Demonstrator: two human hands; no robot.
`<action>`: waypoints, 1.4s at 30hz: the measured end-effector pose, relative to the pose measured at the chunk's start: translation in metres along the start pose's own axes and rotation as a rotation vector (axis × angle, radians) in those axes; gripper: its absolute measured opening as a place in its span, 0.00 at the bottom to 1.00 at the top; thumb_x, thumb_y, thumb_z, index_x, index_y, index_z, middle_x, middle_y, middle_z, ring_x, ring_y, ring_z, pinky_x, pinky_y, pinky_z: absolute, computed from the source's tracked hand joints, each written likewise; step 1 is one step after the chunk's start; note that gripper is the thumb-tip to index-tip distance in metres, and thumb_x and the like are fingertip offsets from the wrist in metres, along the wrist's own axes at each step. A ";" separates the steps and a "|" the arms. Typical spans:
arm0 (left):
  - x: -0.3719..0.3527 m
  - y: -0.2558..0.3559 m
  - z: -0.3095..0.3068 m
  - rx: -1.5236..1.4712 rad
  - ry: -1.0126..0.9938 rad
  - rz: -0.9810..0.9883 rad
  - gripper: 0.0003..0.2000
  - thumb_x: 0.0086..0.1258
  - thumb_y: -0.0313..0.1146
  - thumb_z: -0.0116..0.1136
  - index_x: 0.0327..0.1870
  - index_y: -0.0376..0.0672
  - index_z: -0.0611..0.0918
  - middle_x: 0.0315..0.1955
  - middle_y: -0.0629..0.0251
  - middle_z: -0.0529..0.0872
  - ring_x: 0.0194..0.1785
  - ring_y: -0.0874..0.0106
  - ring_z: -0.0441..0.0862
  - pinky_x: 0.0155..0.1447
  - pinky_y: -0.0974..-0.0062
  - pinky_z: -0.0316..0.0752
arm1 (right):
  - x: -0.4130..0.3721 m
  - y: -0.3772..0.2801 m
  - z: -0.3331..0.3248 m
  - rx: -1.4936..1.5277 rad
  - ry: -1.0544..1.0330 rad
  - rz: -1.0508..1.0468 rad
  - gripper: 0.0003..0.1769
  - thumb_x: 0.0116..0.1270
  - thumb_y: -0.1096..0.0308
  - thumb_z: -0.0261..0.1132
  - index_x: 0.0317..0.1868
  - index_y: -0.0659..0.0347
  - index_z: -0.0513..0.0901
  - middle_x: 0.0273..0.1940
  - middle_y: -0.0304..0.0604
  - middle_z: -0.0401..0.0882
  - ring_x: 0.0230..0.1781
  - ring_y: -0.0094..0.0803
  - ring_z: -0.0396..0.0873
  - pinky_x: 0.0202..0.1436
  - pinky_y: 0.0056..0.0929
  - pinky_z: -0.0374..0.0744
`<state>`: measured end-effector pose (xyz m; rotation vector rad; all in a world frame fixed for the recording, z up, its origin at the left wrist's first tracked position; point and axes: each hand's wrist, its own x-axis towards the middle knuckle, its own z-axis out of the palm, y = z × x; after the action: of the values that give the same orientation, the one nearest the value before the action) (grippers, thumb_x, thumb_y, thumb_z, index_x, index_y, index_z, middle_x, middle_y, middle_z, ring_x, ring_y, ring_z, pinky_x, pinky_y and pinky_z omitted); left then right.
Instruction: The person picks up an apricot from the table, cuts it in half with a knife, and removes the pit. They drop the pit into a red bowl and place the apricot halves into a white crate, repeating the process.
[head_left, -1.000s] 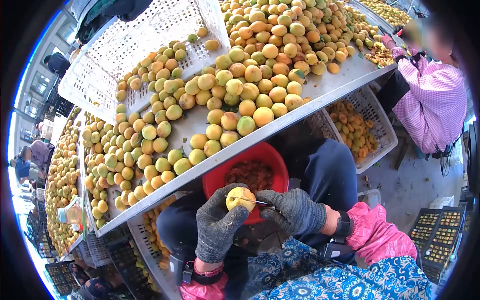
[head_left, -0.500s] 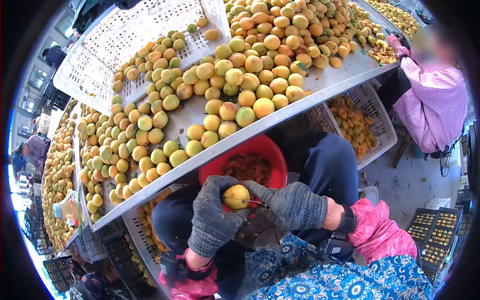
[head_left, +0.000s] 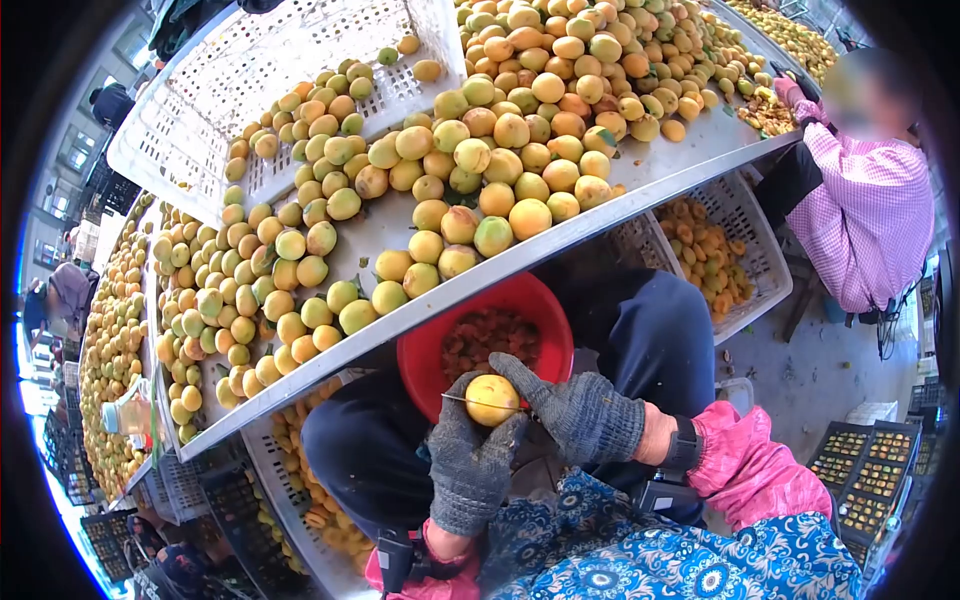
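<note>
The person's left hand [head_left: 470, 465], in a dark grey knitted glove, comes up from below and is clamped around a yellow apricot [head_left: 492, 400], fingers cupping its underside. The right hand [head_left: 580, 415], gloved the same way, reaches in from the right and is closed on a thin knife [head_left: 458, 397]. The blade lies across the fruit's near face and its handle is hidden inside the glove. The two hands meet at the apricot, which sits in the air just over the near rim of a red basin [head_left: 437, 345]. The basin rests in the person's lap and holds dark brownish fruit scraps. A black wristband [head_left: 685, 448] and a pink sleeve [head_left: 750, 470] show behind the right hand. Above the basin runs the edge of a metal tabletop [head_left: 660, 165], heaped with a pile of apricots [head_left: 500, 130], yellow, green and orange. A white slatted crate [head_left: 250, 70] lies tipped on the tabletop, more fruit spilling from it. Under the tabletop to the right stands a white basket [head_left: 745, 225] of orange fruit pieces. Beside it sits a co-worker in a pink checked shirt [head_left: 870, 220], reaching onto the far end of the tabletop.
</note>
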<state>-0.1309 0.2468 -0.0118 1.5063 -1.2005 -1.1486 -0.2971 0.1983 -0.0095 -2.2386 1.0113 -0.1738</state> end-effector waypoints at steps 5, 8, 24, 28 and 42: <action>0.002 -0.007 0.008 -0.220 0.062 -0.103 0.23 0.61 0.23 0.65 0.58 0.34 0.73 0.44 0.59 0.84 0.47 0.74 0.82 0.52 0.75 0.78 | 0.001 0.004 0.008 0.117 0.038 -0.009 0.49 0.57 0.65 0.65 0.76 0.57 0.50 0.27 0.53 0.81 0.24 0.49 0.82 0.27 0.42 0.78; 0.004 -0.011 0.010 -0.193 0.095 -0.063 0.21 0.62 0.24 0.66 0.56 0.34 0.74 0.44 0.60 0.84 0.47 0.76 0.82 0.51 0.77 0.78 | 0.001 0.004 0.006 0.202 0.042 -0.009 0.47 0.58 0.65 0.65 0.76 0.55 0.51 0.31 0.55 0.81 0.26 0.50 0.82 0.30 0.42 0.79; 0.002 -0.045 -0.001 -0.196 -0.042 -0.056 0.22 0.62 0.27 0.67 0.57 0.33 0.75 0.43 0.60 0.85 0.45 0.75 0.83 0.51 0.75 0.79 | 0.009 0.025 0.017 0.383 -0.144 -0.049 0.40 0.63 0.67 0.64 0.74 0.54 0.56 0.46 0.56 0.81 0.40 0.50 0.84 0.43 0.40 0.81; 0.003 -0.048 -0.002 -0.203 -0.072 -0.072 0.22 0.63 0.28 0.64 0.58 0.32 0.74 0.42 0.60 0.84 0.43 0.74 0.83 0.49 0.75 0.79 | 0.015 0.021 0.008 0.356 -0.270 0.083 0.40 0.64 0.65 0.65 0.73 0.56 0.56 0.44 0.55 0.82 0.41 0.49 0.84 0.44 0.38 0.81; 0.004 -0.042 0.000 -0.886 -0.191 -0.345 0.25 0.61 0.42 0.62 0.55 0.37 0.74 0.37 0.63 0.80 0.39 0.71 0.80 0.35 0.75 0.78 | 0.026 0.024 -0.006 1.127 0.156 0.362 0.17 0.70 0.60 0.63 0.51 0.65 0.80 0.26 0.28 0.74 0.26 0.14 0.72 0.31 0.16 0.73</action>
<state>-0.1225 0.2497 -0.0535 0.9289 -0.4064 -1.7754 -0.2960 0.1656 -0.0234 -1.0217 1.0098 -0.5915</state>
